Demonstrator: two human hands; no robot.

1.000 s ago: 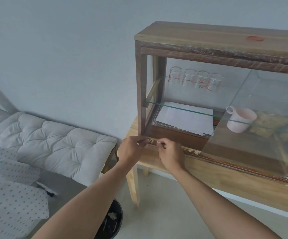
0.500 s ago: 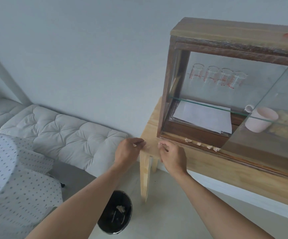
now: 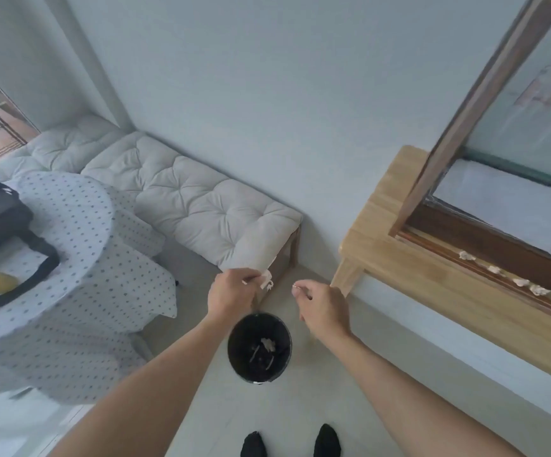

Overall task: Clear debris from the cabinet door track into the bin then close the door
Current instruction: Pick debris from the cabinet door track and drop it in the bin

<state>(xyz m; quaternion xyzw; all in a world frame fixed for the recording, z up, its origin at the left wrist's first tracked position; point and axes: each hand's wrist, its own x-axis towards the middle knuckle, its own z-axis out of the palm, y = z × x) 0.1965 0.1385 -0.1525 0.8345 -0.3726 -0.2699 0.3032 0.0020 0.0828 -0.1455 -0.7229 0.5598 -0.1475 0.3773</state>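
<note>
the black bin on the floor already holds a few scraps. above it the left hand pinches a pale scrap, and the right hand is closed on a tiny bit, neither dropped yet. farther off, four crumbs lie in the track along the cabinet's front edge. more trips look needed, and the door isn't shut.

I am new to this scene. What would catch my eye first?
Both hands, left and right, pinch pale scraps above the black bin on the floor. To the right, more crumbs lie in the cabinet track.
</note>
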